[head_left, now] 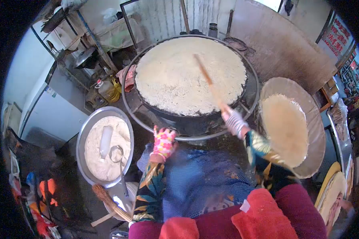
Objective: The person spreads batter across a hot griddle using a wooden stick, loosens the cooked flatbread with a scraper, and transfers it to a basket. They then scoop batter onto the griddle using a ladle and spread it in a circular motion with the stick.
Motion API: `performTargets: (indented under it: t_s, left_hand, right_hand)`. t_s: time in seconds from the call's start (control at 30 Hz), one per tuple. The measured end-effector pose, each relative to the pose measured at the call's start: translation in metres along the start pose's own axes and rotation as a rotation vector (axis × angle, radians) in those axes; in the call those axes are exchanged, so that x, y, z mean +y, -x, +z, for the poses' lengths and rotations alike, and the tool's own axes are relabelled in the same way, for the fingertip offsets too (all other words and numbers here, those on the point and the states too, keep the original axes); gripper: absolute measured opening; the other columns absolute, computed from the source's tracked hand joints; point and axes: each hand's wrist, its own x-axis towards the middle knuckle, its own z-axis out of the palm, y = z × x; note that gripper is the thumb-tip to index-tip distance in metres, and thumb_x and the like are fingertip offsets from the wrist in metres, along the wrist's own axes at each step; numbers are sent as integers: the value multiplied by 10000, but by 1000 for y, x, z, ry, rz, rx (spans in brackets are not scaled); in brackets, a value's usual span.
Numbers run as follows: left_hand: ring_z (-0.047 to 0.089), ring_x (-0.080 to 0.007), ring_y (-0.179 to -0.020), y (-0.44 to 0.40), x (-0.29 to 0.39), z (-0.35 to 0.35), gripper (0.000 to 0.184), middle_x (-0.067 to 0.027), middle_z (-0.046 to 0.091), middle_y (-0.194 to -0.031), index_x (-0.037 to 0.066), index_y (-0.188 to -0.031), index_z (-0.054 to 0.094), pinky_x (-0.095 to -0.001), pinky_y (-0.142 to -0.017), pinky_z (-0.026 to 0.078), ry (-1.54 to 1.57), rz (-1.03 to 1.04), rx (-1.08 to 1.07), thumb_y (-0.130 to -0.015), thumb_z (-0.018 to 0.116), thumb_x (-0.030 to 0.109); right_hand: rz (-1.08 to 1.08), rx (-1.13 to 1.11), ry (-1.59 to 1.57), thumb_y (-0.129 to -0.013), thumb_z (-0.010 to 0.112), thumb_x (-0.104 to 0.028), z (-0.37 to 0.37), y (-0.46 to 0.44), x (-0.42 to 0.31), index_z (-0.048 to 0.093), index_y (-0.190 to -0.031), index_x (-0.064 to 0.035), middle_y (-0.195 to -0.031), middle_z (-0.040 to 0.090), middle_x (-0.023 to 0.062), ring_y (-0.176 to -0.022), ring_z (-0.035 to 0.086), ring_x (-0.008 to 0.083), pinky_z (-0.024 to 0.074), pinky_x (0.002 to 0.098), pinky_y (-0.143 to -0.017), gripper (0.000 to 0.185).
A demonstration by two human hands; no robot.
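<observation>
A large round griddle [155,110] carries a wide pale sheet of batter [187,75], with dark specks showing through near its front. My right hand [234,121], in a striped glove, is closed around the near end of a wooden spreader [207,77], whose far part lies over the batter. My left hand [163,142], in a pink flowered glove, is at the front of the metal ring [203,138] around the griddle. Its fingers look bent over the ring, with one finger pointing up.
Left of the griddle stands a metal basin [81,143] of batter with a ladle [121,167] in it. A brush [107,201] lies below. On the right, a thin round pancake [285,129] rests on a wide tray [315,147]. An oil jug [106,91] stands behind. Another person's hand [341,205] shows at lower right.
</observation>
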Motion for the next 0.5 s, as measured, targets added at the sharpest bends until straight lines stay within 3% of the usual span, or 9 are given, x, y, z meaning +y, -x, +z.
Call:
performTargets:
  t_s: [0.03, 0.1, 0.17, 0.2, 0.27, 0.3, 0.37, 0.4, 0.5]
  left_hand:
    - [503, -346, -1021, -3, 15, 8, 318, -117, 555, -943, 106, -928, 571, -583, -1040, 193, 77, 35, 68, -672, 671, 267]
    - [518, -340, -976, -8, 53, 16, 280, -116, 557, -901, 106, -884, 571, -564, -972, 266, 150, 30, 136, -676, 664, 270]
    - [514, -338, -982, -14, 89, 16, 309, -120, 550, -916, 93, -891, 562, -553, -957, 277, 211, 7, 150, -671, 670, 279]
    - [510, -341, -989, -20, 104, 21, 335, -124, 547, -932, 84, -913, 560, -554, -957, 276, 238, 9, 154, -669, 670, 285]
    - [484, -349, -1027, -32, 127, 33, 412, -133, 538, -979, 60, -992, 548, -558, -958, 271, 277, 8, 106, -674, 662, 297]
    - [502, -349, -987, -37, 139, 42, 444, -136, 548, -976, 78, -997, 552, -541, -947, 286, 270, 15, 142, -657, 686, 332]
    - [490, -356, -1024, -48, 163, 51, 471, -149, 539, -1008, 63, -1030, 537, -542, -959, 278, 231, -12, 164, -657, 683, 311]
    - [477, -358, -1057, -51, 171, 45, 496, -163, 524, -1039, 44, -1067, 511, -544, -971, 269, 273, -15, 130, -667, 670, 290]
    - [466, -363, -1074, -62, 186, 65, 501, -176, 510, -1051, 6, -1156, 453, -548, -979, 274, 260, -1, 144, -725, 599, 216]
  right_hand:
    - [-1, -30, -242, -895, 482, -87, 17, 14, -2, 470, -1304, -86, -896, 590, 8, -754, 481, 107, 436, 243, -672, 409]
    - [82, -160, -43, -916, 456, -191, 24, 41, -43, 403, -1363, -247, -625, 507, -23, -462, 452, 88, 395, 256, -391, 454]
    - [419, -329, -176, -910, 473, -174, 26, 57, -62, 410, -1358, -258, -634, 502, -34, -465, 443, 79, 394, 241, -399, 460]
    - [413, -331, -171, -910, 473, -174, 24, 57, -74, 410, -1358, -258, -634, 502, -34, -465, 443, 79, 394, 241, -399, 460]
    - [527, -241, -328, -912, 471, -169, 22, 55, -89, 483, -1288, -265, -675, 597, 36, -560, 569, 239, 491, 367, -590, 388]
    - [527, -248, -318, -912, 471, -169, 21, 50, -81, 483, -1288, -265, -675, 597, 36, -560, 569, 239, 491, 367, -590, 388]
    - [3, -237, 636, -936, 394, -255, 12, 25, -57, 411, -1325, -268, -767, 655, 153, -658, 633, 326, 500, 440, -640, 389]
    - [105, -360, 859, -936, 348, -309, 4, 15, -55, 309, -1368, -278, -847, 642, 210, -755, 631, 363, 491, 481, -674, 434]
    - [7, -348, 998, -926, 389, -267, -27, -9, -29, 248, -1387, -268, -748, 632, 207, -700, 625, 372, 476, 489, -636, 482]
